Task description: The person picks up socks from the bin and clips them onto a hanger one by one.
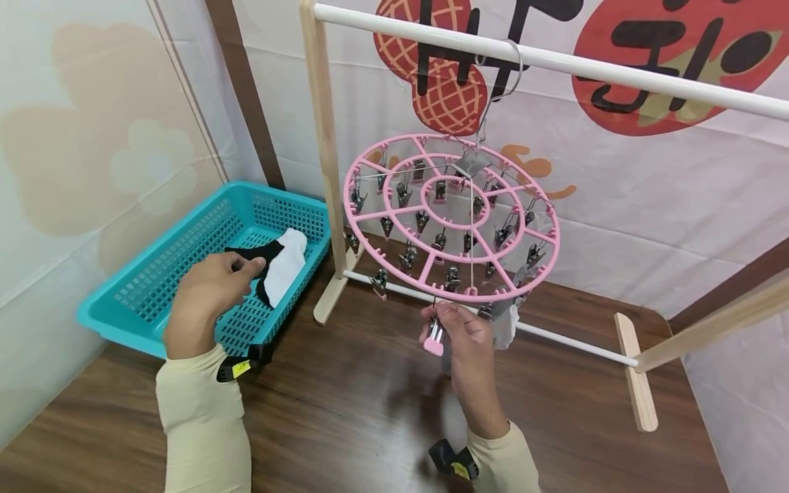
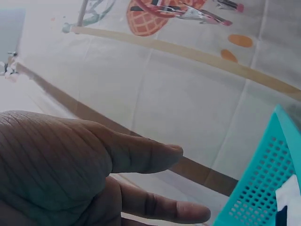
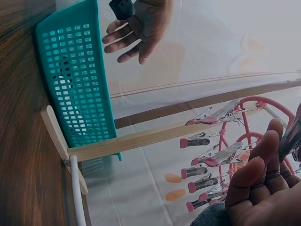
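My right hand [image 1: 471, 335] pinches a metal clip [image 1: 434, 337] with a pink tip at the near rim of a round pink clip hanger [image 1: 425, 274]. In the right wrist view, that hand's curled fingers [image 3: 258, 174] show close beside the clip. My left hand [image 1: 206, 294] hovers over the teal basket [image 1: 138, 339] and holds nothing; its thumb and fingers stretch out apart in the left wrist view. Inside the basket lie a white sock [image 1: 287, 267] and a black cloth piece [image 1: 255, 260].
The hanger hooks over the white rail [image 1: 401, 26] of a wooden-legged rack [image 1: 327, 137]. Several more clips dangle from its rings. A pale grey cloth [image 1: 505, 327] hangs beneath the right side. A lower white bar [image 1: 573, 342] crosses just above the brown wooden floor [image 1: 345, 411].
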The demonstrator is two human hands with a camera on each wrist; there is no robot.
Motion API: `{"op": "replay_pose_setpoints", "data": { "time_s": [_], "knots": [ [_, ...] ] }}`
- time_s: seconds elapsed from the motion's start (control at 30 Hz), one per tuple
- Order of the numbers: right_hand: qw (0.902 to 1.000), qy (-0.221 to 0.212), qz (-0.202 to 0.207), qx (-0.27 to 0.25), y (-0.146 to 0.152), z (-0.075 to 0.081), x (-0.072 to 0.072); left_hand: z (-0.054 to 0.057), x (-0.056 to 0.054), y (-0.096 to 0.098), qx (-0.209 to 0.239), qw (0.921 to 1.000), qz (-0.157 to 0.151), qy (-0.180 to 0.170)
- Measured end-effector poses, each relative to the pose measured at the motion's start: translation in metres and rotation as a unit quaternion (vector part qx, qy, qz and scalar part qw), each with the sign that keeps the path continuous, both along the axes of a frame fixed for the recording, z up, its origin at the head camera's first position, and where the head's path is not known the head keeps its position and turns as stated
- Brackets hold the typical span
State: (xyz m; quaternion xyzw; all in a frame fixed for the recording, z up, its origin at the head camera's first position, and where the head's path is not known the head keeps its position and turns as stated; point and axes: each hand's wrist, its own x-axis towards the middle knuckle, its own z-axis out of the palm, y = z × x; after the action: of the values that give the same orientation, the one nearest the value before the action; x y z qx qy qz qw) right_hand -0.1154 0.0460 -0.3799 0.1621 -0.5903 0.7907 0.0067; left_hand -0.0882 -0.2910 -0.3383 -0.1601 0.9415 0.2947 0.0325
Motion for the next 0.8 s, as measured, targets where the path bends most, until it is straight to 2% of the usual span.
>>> {"op": "replay_pose_setpoints", "data": {
  "time_s": [0.07, 0.2, 0.33, 0.4, 0.53, 0.63, 0.8],
  "knots": [
    [1.0000, 0.002, 0.005, 0.001, 0.001, 0.001, 0.000, -0.001, 0.001, -0.002, -0.002, 0.9999, 0.007, -0.009],
    [1.0000, -0.003, 0.009, -0.001, 0.002, 0.002, -0.002, 0.001, -0.001, -0.007, -0.023, 0.9991, -0.014, -0.034],
    [0.9999, -0.011, 0.001, 0.000, 0.005, 0.002, -0.004, 0.013, -0.005, -0.015, -0.047, 0.9975, -0.029, -0.043],
    [0.9999, -0.013, 0.001, 0.003, 0.005, 0.003, -0.005, 0.021, -0.007, -0.020, -0.057, 0.9972, -0.027, -0.040],
    [0.9999, -0.012, 0.005, 0.005, 0.006, 0.004, -0.005, 0.035, -0.017, -0.031, -0.054, 0.9967, -0.037, -0.048],
    [0.9999, -0.016, 0.003, -0.001, 0.007, 0.005, -0.005, 0.040, -0.027, -0.038, -0.042, 0.9957, -0.051, -0.064],
    [0.9996, -0.024, -0.005, -0.009, 0.009, 0.007, -0.004, 0.041, -0.041, -0.045, -0.024, 0.9948, -0.056, -0.082]
  ]
}}
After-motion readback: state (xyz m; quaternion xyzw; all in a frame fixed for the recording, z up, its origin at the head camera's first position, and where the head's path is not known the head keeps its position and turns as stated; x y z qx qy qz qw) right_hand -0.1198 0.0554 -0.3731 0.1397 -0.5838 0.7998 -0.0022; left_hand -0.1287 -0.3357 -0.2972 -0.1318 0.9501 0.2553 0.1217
